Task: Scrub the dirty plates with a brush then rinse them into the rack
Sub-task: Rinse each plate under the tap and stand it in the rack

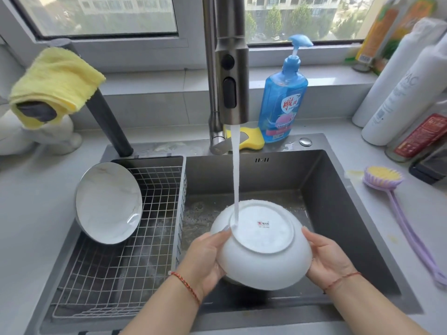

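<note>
Here, grey sink (338, 201), wire rack (135, 257) at 9 o'clock holding one marbled plate (107, 203) on edge. White plate (262, 243) upside down under faucet (231, 68) stream, left hand (205, 257) and right hand (326, 256) grip its rim. Purple brush (391, 187) on bench (31, 213), 3 o'clock.

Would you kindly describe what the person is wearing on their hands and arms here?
No gloves or sleeves: both forearms are bare. The left hand and the right hand each have a thin red braided string bracelet at the wrist. No rings or watch are visible.
</note>
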Demonstrator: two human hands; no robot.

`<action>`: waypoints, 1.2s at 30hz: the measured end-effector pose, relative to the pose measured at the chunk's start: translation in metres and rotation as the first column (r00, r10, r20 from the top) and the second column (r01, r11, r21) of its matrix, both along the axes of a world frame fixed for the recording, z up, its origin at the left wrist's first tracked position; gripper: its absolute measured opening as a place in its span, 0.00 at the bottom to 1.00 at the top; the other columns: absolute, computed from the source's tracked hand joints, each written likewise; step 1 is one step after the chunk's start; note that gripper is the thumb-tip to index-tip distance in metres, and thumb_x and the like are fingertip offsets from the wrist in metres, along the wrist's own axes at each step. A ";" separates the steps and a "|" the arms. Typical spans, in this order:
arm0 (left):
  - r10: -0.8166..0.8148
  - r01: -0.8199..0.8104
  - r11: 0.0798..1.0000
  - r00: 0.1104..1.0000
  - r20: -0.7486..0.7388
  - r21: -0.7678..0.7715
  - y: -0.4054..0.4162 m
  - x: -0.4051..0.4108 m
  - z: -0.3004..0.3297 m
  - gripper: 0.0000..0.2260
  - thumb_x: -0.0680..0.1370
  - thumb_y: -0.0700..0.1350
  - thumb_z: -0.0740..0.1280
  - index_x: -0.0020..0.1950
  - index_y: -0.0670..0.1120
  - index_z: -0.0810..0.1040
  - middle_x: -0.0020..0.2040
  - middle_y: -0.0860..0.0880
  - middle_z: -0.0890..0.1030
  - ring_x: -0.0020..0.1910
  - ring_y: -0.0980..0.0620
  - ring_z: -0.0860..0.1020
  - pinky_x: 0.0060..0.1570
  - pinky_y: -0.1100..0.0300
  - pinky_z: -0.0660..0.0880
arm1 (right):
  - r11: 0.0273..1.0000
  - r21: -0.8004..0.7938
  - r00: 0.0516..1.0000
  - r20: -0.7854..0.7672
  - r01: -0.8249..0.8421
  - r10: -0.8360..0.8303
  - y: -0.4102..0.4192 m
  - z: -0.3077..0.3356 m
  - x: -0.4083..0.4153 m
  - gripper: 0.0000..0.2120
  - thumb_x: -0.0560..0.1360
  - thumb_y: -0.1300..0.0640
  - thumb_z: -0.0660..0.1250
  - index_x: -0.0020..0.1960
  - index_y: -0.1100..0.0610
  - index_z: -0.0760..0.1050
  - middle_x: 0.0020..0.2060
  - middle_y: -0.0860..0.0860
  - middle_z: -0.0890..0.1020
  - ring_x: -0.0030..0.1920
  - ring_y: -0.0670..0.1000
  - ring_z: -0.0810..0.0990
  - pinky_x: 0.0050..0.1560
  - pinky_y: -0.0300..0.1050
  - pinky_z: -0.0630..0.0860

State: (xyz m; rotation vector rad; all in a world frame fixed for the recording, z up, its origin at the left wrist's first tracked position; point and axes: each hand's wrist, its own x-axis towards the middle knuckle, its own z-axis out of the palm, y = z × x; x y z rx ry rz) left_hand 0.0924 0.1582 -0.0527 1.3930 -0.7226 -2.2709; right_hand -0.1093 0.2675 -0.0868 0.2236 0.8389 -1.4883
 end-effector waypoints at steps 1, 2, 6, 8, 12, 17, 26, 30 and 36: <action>-0.015 0.015 1.000 1.000 0.001 -0.006 0.002 -0.001 -0.001 0.12 0.80 0.40 0.65 0.61 0.36 0.78 0.52 0.38 0.85 0.46 0.42 0.85 0.40 0.48 0.82 | 1.000 0.002 1.000 -0.031 -0.003 0.003 0.002 0.003 -0.004 0.41 0.43 0.64 0.85 0.56 0.67 0.80 0.60 0.65 0.78 0.56 0.65 0.80 0.45 0.62 0.80; -0.027 0.027 0.999 1.000 0.004 -0.016 0.004 -0.003 -0.002 0.12 0.80 0.40 0.65 0.61 0.37 0.77 0.52 0.38 0.85 0.45 0.42 0.84 0.40 0.49 0.82 | 1.000 -0.003 0.998 -0.061 -0.002 0.001 0.003 0.006 -0.008 0.40 0.43 0.63 0.85 0.55 0.67 0.80 0.60 0.65 0.78 0.56 0.64 0.80 0.45 0.62 0.81; -0.057 0.062 0.994 0.997 0.051 -0.095 0.004 -0.010 -0.011 0.17 0.79 0.48 0.68 0.65 0.41 0.75 0.54 0.41 0.85 0.48 0.43 0.84 0.40 0.51 0.82 | 0.999 -0.043 0.984 -0.179 0.003 -0.010 0.007 0.017 -0.013 0.38 0.45 0.60 0.86 0.54 0.66 0.81 0.57 0.65 0.80 0.54 0.62 0.82 0.45 0.57 0.81; -0.080 0.087 0.989 0.995 0.059 -0.118 0.001 -0.013 -0.012 0.21 0.77 0.50 0.70 0.67 0.42 0.75 0.55 0.42 0.85 0.53 0.42 0.84 0.48 0.47 0.82 | 0.998 -0.063 0.975 -0.224 -0.024 0.010 0.006 0.023 -0.011 0.38 0.46 0.59 0.86 0.55 0.66 0.81 0.56 0.65 0.80 0.52 0.62 0.82 0.45 0.56 0.81; -0.087 0.087 0.996 0.996 0.002 -0.012 -0.014 -0.011 -0.011 0.14 0.79 0.42 0.67 0.62 0.37 0.78 0.55 0.38 0.84 0.56 0.39 0.82 0.56 0.43 0.79 | 0.996 -0.071 0.976 -0.215 -0.046 0.030 0.003 0.027 -0.006 0.37 0.48 0.60 0.85 0.55 0.66 0.81 0.56 0.65 0.80 0.52 0.63 0.82 0.45 0.57 0.81; -0.002 0.003 0.999 1.000 -0.026 0.046 -0.026 -0.010 -0.015 0.14 0.79 0.39 0.67 0.61 0.34 0.78 0.54 0.37 0.84 0.58 0.37 0.81 0.60 0.42 0.76 | 1.000 -0.019 0.975 -0.223 0.013 -0.017 0.004 0.027 -0.001 0.28 0.57 0.60 0.81 0.55 0.66 0.81 0.55 0.64 0.81 0.53 0.63 0.82 0.48 0.63 0.80; -0.111 0.102 0.989 0.990 0.085 0.106 -0.018 -0.023 -0.015 0.25 0.80 0.60 0.63 0.74 0.49 0.69 0.68 0.39 0.72 0.64 0.39 0.75 0.64 0.35 0.68 | 0.840 0.449 -0.007 -0.883 -0.306 0.469 -0.017 0.037 0.040 0.08 0.72 0.56 0.68 0.47 0.58 0.73 0.38 0.52 0.81 0.42 0.57 0.77 0.43 0.49 0.74; -0.003 0.042 0.964 0.989 -0.147 0.262 -0.016 -0.031 -0.007 0.29 0.78 0.66 0.61 0.63 0.42 0.78 0.57 0.37 0.82 0.58 0.37 0.79 0.65 0.37 0.71 | 0.845 0.475 -0.751 -0.644 -0.247 0.143 -0.015 0.015 0.070 0.16 0.64 0.62 0.70 0.42 0.53 0.63 0.26 0.50 0.76 0.26 0.53 0.66 0.27 0.42 0.58; 0.182 -0.157 0.964 0.978 -0.103 0.213 -0.010 -0.020 -0.010 0.25 0.83 0.58 0.56 0.63 0.37 0.75 0.50 0.34 0.84 0.52 0.34 0.81 0.52 0.41 0.77 | 0.776 0.383 -0.559 -0.828 -0.501 0.047 -0.020 0.008 0.085 0.09 0.71 0.59 0.61 0.49 0.51 0.74 0.42 0.49 0.82 0.41 0.50 0.80 0.44 0.40 0.78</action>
